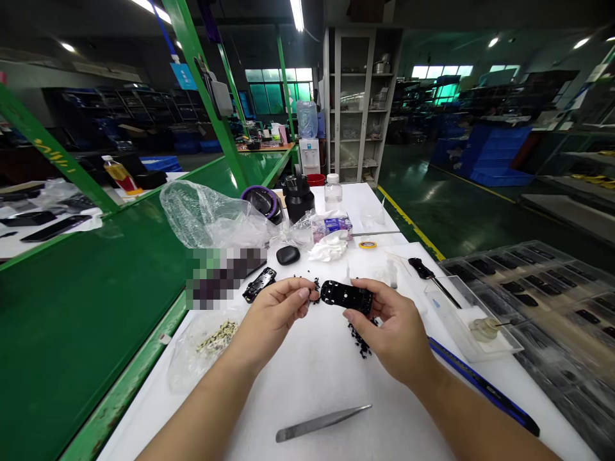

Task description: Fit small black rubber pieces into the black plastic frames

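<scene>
My right hand (396, 323) grips a black plastic housing (344, 295) with holes and slots in it, raised above the white tabletop. Just left of its end, my left hand (281, 306) is closed in a pinch, thumb against forefinger; what it holds, if anything, is too small to make out. Small black parts (361, 342) lie scattered beneath the right hand, with more behind the left fingertips. A similar black housing (260, 284) rests beyond the left hand. Metal tweezers (323, 424) lie on the near part of the table.
A plastic bag of small brass-coloured pieces (218, 338) is at left. To the right are a screwdriver (435, 282), a clear tray (473, 323) with a small bottle, and a blue-black long tool (483, 384). Farther back stand a black bottle (298, 198) and crumpled tissue (329, 246).
</scene>
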Demonstrator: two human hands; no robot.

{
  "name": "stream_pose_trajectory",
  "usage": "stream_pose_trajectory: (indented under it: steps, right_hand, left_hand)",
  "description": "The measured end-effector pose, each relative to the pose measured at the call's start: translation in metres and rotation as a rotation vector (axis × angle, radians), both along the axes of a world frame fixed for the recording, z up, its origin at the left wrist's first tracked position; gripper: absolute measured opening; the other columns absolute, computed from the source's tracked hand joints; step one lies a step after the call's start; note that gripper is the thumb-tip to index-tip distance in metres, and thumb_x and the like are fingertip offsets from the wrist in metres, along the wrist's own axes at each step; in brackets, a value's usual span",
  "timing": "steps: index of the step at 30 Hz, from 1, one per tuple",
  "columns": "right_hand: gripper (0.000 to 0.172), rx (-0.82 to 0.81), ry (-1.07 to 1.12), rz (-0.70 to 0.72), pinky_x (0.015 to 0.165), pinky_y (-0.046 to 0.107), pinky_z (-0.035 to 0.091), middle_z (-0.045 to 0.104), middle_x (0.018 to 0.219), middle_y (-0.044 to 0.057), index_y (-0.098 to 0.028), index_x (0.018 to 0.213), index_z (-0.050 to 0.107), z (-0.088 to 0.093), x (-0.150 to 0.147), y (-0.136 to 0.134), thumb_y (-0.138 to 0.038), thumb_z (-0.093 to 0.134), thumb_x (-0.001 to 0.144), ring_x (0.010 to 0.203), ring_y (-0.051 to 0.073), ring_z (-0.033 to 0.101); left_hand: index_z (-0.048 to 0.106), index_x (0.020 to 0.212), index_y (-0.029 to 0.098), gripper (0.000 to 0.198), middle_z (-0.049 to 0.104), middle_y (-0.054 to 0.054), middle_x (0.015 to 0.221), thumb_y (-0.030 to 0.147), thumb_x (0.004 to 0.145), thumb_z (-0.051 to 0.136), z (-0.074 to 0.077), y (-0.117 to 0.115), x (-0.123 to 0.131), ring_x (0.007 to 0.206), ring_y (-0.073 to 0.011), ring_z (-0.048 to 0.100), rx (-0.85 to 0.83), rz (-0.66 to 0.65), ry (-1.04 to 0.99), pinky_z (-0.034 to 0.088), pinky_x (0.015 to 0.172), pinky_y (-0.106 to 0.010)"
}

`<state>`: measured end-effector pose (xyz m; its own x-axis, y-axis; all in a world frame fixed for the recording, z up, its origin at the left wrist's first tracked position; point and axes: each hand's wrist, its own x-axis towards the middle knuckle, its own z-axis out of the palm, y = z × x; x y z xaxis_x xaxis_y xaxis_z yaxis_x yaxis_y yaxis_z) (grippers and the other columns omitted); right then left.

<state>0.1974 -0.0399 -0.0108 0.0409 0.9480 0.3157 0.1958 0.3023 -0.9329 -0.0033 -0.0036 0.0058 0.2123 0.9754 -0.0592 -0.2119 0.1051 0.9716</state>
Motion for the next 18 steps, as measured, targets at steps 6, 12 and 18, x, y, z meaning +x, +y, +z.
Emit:
stream_pose_trajectory:
  steps: [6,12,18]
  right_hand:
    - [0.036,0.035,-0.021,-0.012,0.07,0.032,0.059,0.072,0.089,0.003,-0.022,0.114,0.065,0.0011,0.0003,-0.0019,-0.025,0.072,0.078,0.076,0.019,0.068]
    - [0.033,0.103,-0.042,-0.024,0.068,0.03,0.057,0.071,0.088,0.001,-0.024,0.112,0.065,0.0026,0.0004,-0.0038,-0.024,0.072,0.079,0.074,0.018,0.067]
    - [0.034,0.128,-0.059,-0.034,0.067,0.03,0.057,0.071,0.088,0.001,-0.024,0.113,0.064,0.002,0.0011,-0.0037,-0.023,0.072,0.079,0.072,0.017,0.067]
  left_hand:
    - [0.076,0.081,0.017,0.016,0.07,-0.002,0.071,0.028,0.072,0.082,0.0007,0.0016,0.0015,0.055,-0.0047,0.053,-0.113,-0.052,-0.197,0.044,0.059,-0.017]
    - [0.075,0.077,0.015,0.015,0.07,-0.003,0.068,0.027,0.072,0.082,0.001,0.0004,0.003,0.051,-0.0038,0.052,-0.143,-0.101,-0.237,0.044,0.058,-0.017]
    - [0.076,0.08,0.015,0.013,0.071,-0.003,0.071,0.023,0.071,0.083,-0.0021,0.0015,0.003,0.052,-0.0037,0.051,-0.141,-0.115,-0.229,0.043,0.057,-0.016]
